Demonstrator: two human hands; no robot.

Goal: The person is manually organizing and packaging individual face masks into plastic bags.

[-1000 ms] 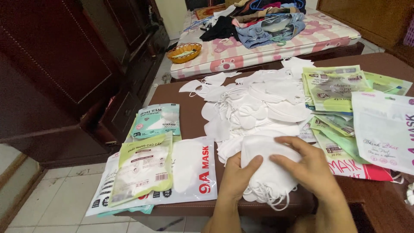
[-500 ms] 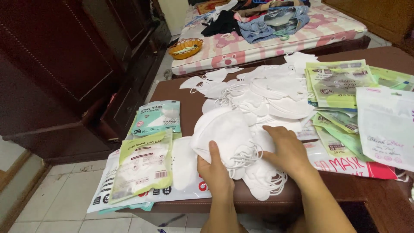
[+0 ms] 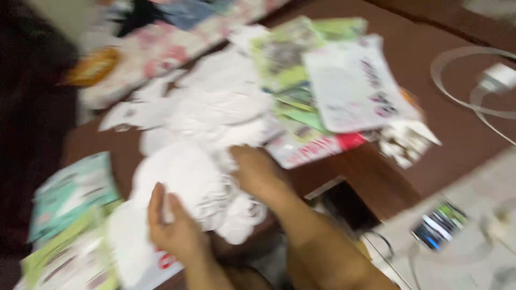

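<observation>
The view is blurred by motion. A stack of white face masks (image 3: 196, 185) lies at the front edge of a brown table (image 3: 408, 107). My left hand (image 3: 174, 228) grips the stack's near left side, fingers curled over it. On the stack's right side rests my right hand (image 3: 258, 174), pressing on the masks. More loose white masks (image 3: 215, 110) are heaped behind the stack.
Green and teal mask packets (image 3: 67, 201) lie at the left, white and green packets (image 3: 349, 86) at the right. A white cable (image 3: 484, 80) coils at the far right. A bed with clothes (image 3: 177, 32) stands behind the table.
The camera has swung right and tilted, blurring the view. Both hands have stayed on the mask stack, which was gathered toward the table's front edge.
</observation>
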